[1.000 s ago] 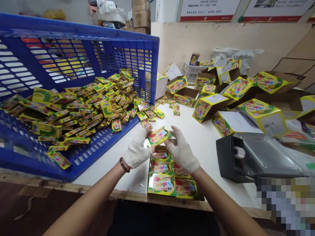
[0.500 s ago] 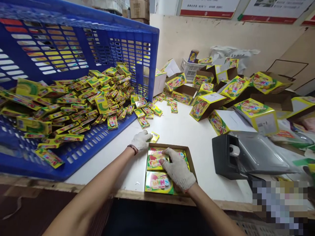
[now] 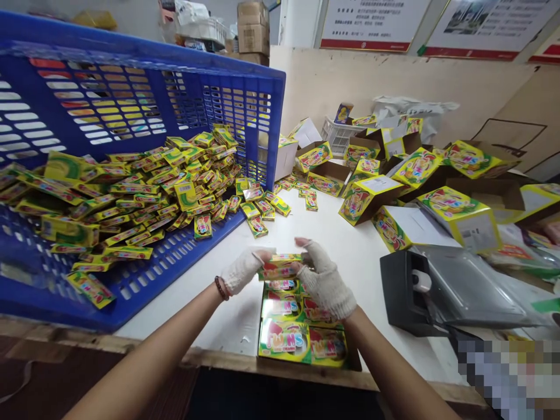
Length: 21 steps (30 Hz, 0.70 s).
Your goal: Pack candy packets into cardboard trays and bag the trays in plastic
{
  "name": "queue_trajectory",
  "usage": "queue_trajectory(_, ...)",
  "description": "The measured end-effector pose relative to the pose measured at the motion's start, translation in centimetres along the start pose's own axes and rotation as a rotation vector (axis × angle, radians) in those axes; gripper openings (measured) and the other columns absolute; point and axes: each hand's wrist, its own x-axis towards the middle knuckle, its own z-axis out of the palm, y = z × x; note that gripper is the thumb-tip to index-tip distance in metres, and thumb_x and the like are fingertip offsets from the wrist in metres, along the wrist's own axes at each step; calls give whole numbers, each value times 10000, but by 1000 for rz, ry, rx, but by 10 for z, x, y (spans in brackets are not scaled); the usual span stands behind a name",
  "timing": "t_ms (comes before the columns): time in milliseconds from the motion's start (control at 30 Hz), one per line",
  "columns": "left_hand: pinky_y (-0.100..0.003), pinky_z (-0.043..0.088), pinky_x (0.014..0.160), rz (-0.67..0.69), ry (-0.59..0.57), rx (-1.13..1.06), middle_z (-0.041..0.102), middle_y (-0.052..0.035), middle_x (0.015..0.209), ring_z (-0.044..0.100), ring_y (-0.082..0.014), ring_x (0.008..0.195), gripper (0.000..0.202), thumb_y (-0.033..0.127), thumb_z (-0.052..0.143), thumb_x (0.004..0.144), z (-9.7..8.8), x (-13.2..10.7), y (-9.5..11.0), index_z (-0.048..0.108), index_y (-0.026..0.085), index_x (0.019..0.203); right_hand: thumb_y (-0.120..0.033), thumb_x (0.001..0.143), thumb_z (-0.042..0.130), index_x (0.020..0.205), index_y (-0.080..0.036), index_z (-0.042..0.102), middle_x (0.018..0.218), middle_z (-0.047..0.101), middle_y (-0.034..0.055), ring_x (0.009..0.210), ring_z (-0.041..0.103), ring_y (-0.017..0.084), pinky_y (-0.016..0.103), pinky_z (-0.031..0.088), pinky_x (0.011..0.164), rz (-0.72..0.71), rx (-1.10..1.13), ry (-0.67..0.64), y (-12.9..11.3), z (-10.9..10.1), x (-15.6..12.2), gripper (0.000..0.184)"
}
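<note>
The left hand [image 3: 245, 271] and right hand [image 3: 329, 284] grip a yellow pack [image 3: 281, 267]; just this side, cartoned packs [image 3: 285, 340] read "TWINS".

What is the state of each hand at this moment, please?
Left hand: closed on the left end of a yellow packet.
Right hand: partly open, at the packet's right end; whether it grips cannot be told.

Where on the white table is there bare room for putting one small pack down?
The white table is bare between the right hand, the display boxes and the black holder; also between the blue crate and the left forearm. It is crowded at far right, where boxes are heaped, and by the crate's corner, where loose packs lie.
</note>
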Motion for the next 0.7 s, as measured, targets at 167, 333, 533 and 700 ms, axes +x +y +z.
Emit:
queue_trajectory(167,-349,482,833,-66,184,345,684,-88,930,630,-235,912,402,488,436,870,-7,15,-1,672,174,959,-310,814,510,845,-218,683,828,700,27,822,638,207,354,513,797,169,-89,-187,-3,-2,-8,198)
queue_trajectory(333,-396,433,934,-182,367,620,560,-155,1215,553,-315,1137,463,423,645,754,-16,67,-20,581,195,1152,-291,836,504,658,-229,629,750,653,39,739,593,206,342,479,695,127,-200,-97,14,19,-35,226)
queue_trajectory(533,-455,426,921,-303,465,765,526,-233,1264,538,-377,1174,613,464,682,715,0,109,-38,536,162,1228,-278,835,561,704,-230,679,816,663,56,812,600,218,352,473,750,26,-274,-100,18,22,-39,183)
queue_trajectory(700,-331,448,788,-247,368,838,666,-113,1098,624,-264,1008,313,380,507,861,-15,95,-53,611,220,1109,-363,858,498,946,-200,687,960,703,92,926,643,244,395,505,864,144,-152,46,23,5,-17,265)
